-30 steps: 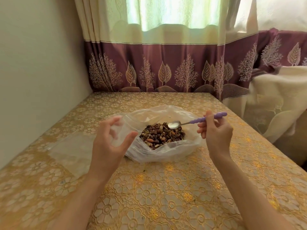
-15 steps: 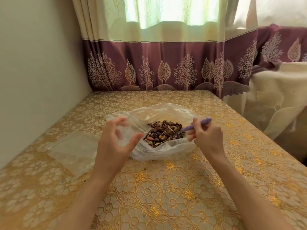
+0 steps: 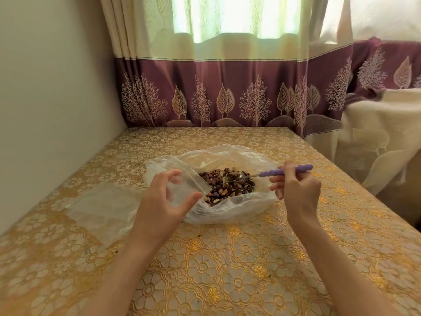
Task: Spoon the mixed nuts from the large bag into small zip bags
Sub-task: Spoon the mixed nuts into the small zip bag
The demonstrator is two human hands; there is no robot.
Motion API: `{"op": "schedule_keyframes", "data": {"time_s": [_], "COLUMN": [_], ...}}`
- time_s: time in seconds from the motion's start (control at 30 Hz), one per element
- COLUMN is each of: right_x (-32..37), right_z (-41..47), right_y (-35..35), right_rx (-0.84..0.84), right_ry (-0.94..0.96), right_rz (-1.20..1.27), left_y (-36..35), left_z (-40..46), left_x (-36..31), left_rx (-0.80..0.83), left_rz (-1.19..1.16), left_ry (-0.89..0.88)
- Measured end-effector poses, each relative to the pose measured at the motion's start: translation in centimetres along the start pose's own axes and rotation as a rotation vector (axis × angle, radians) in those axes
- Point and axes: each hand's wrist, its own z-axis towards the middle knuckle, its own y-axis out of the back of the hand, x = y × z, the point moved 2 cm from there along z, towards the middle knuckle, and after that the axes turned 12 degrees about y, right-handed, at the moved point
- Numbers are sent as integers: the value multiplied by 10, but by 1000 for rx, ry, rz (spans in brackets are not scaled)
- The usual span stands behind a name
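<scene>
Your right hand [image 3: 298,190] has its grip curled around the purple handle of the spoon [image 3: 268,174], fingers wrapped over the near end of the handle. From the head view, the spoon's long axis runs nearly level across the scene, handle end pointing right and slightly away, bowl pointing left into the mixed nuts [image 3: 227,185]. Its metal bowl lies on top of the pile, near the pile's far right part.

Your left hand [image 3: 164,201] holds a small zip bag [image 3: 184,185] between thumb and curled fingers, the grip pinching its clear film. That bag is raised off the surface and tilted, its far corner reaching over the left edge of the nuts.

You have the large bag [image 3: 227,208] lying open on the surface [image 3: 227,270] between your two hands, its clear plastic rim rolled down around the nuts. More clear zip bags [image 3: 102,208] lie flat on the surface to the left, just beside the large bag and partly under your left wrist. A patterned curtain [image 3: 227,94] hangs behind the far edge.
</scene>
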Motion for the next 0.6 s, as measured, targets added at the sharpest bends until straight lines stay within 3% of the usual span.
{"op": "schedule_keyframes", "data": {"time_s": [0.27, 0.6], "right_x": [31, 56], "right_z": [-9, -32], "right_y": [-18, -36], "right_rx": [91, 466], "right_ry": [-7, 143], "right_rz": [304, 436], "left_y": [-4, -8], "left_z": [-1, -2], "left_x": [-3, -6], "left_rx": [22, 5], "left_rz": [-85, -245], "left_ry": [96, 161]}}
